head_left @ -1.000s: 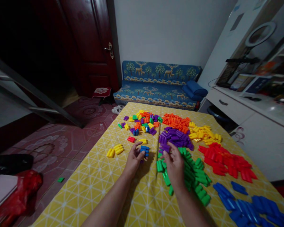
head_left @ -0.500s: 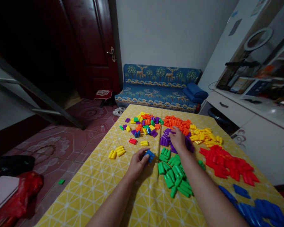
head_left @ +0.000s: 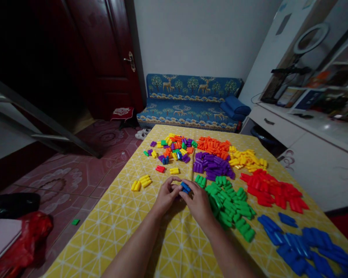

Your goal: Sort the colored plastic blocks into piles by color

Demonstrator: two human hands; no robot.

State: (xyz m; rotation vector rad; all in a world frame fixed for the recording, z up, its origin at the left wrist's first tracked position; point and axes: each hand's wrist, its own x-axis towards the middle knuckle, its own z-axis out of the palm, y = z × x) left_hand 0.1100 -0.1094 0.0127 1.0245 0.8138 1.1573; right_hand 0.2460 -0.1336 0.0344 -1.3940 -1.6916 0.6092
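Both hands meet over the near middle of the table. My left hand (head_left: 168,195) is closed round the left side of a blue block piece (head_left: 185,187). The fingers of my right hand (head_left: 196,199) pinch the same piece from the right. A bit of purple shows under my left fingers. Green blocks (head_left: 229,200) lie just right of my right hand, and purple blocks (head_left: 213,165) are beyond it. A single yellow block (head_left: 174,170) and a red block (head_left: 160,169) lie past my left hand.
The yellow patterned tablecloth (head_left: 110,231) also bears orange blocks (head_left: 213,146), a yellow pile (head_left: 248,159), red blocks (head_left: 275,190), blue blocks (head_left: 301,245) and a mixed-colour pile (head_left: 176,146). Two yellow pieces (head_left: 141,183) lie left. A blue sofa (head_left: 188,106) stands behind.
My right hand has come back from the purple pile toward me and now touches the blue piece with my left hand. The view has shifted slightly.
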